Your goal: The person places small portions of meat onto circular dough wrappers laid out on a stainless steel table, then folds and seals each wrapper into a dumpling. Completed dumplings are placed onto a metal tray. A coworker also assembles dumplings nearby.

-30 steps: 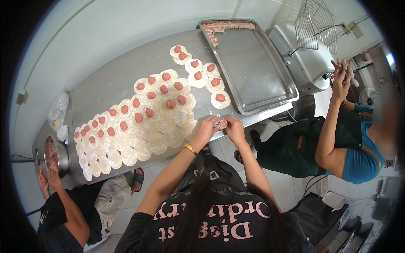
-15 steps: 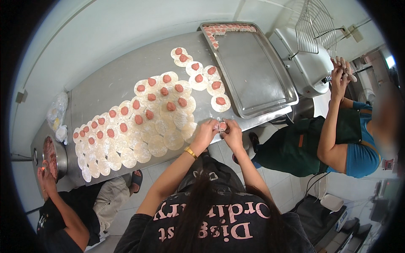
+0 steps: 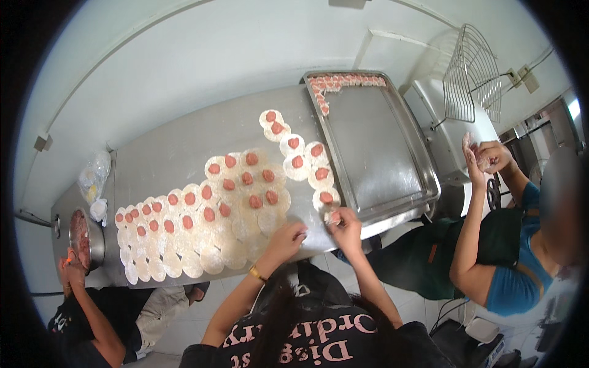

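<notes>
Hands: right hand (image 3: pixel 347 228) sits at the near edge of the desk (image 3: pixel 184 144), its grip pinching a small folded dumpling (image 3: pixel 332 217); left hand (image 3: pixel 288 236) rests just beside it with fingers curled, and I cannot tell whether its grip holds anything.
Dumpling: half closed from the look of it, right at the desk edge, just near of the tray (image 3: pixel 374 147) corner; a loose pinch here could let the meat squeeze out or the piece drop to the floor.
Wrappers: round dough wrappers (image 3: pixel 202 239) overlap in rows on the left and middle of the desk; the near ones are bare, and where they overlap they could stick and tear when lifted.
Meat dabs: pink meat dabs (image 3: pixel 245 178) sit on the farther wrappers; a sleeve or wrist crossing them could smear them.
Tray: mostly bare, one line of finished dumplings (image 3: pixel 343 81) along its far edge and far left corner; its near right corner seems to overhang the desk, so a bump could tip it.
Bowl: metal bowl (image 3: pixel 83 239) of meat at the far left end, with another person's hand (image 3: pixel 69 270) at it.
Neighbour: a person on the right, hands (image 3: pixel 481 156) raised and working something small, close enough for elbows to knock.
Rack: wire rack (image 3: pixel 469 73) leaning at the far right, well apart.
</notes>
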